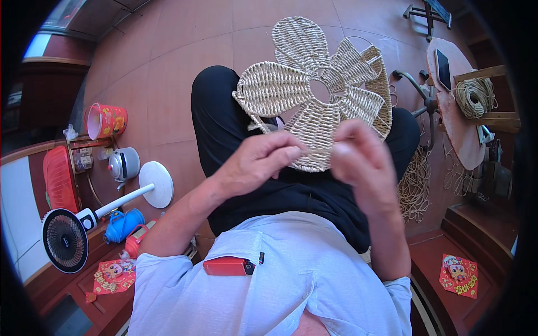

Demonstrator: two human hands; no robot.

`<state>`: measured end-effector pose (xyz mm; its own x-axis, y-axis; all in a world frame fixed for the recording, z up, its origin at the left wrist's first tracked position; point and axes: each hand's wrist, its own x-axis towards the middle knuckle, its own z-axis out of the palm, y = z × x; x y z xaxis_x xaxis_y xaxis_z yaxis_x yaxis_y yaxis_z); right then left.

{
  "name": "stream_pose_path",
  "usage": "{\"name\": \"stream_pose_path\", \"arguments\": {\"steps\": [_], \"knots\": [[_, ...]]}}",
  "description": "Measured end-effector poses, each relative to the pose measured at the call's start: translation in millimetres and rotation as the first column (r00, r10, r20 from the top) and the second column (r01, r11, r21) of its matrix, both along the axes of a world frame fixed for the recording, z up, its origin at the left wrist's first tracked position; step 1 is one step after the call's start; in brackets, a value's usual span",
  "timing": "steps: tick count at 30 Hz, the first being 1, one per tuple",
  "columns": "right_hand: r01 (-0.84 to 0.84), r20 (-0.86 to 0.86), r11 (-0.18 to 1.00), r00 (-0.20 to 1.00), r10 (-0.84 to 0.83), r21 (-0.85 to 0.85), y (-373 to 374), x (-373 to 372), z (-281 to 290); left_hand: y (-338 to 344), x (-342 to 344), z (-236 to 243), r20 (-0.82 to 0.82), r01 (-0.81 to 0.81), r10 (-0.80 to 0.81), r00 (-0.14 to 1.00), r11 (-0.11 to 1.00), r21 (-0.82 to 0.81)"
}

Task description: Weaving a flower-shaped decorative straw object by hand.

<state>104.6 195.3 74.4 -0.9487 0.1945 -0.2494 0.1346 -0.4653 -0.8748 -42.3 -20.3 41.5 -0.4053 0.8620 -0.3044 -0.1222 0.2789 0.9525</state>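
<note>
A flower-shaped piece woven from pale straw cord, with broad petals around an open ring, rests across my lap and knees. My left hand is at the left side of its nearest petal, thumb and fingers pinched together; whatever they hold is too small to make out. On that petal's other side, my right hand is raised with curled fingers, blurred by motion. Whether it grips a strand cannot be seen. Behind the right petals stands another woven part with a wire loop. A short cord end hangs off the left petal.
On the right, a pinkish board carries a phone and a coil of cord. Loose cord lies on the floor below. To the left are a fan, a kettle, a blue thermos and a red bucket.
</note>
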Motion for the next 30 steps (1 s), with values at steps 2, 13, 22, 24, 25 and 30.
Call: {"name": "stream_pose_path", "arguments": {"steps": [2,13,22,24,25,30], "knots": [[0.125,-0.097,0.981,0.985,-0.14,-0.147,23.8,7.2,25.2,-17.4,-13.3,3.5,0.092,-0.087,0.085,0.992,0.996,0.018],[0.077,-0.075,0.476,0.997,-0.023,0.876,-30.7,-21.8,-62.6,-53.7,-67.3,-26.6,0.39,-0.589,0.531,0.752,0.807,0.036],[0.056,-0.022,0.288,0.992,-0.121,0.956,-54.2,-34.9,-85.3,-34.9,-75.2,4.0,-0.091,-0.67,0.666,0.74,0.742,-0.018],[0.08,-0.043,0.276,0.99,-0.136,0.958,-56.2,-35.3,-87.1,-27.9,-53.8,15.6,-0.615,-0.653,0.549,0.566,0.754,0.072],[0.1,-0.064,0.267,0.988,-0.139,0.959,-57.4,-34.2,-88.1,-22.6,-34.1,23.5,-0.54,-0.574,0.475,0.695,0.819,-0.019],[0.184,-0.152,0.205,0.975,-0.161,0.961,-60.3,-35.1,-89.7,-2.7,30.6,-10.8,-0.472,-0.265,0.182,0.863,0.958,-0.114]]}}
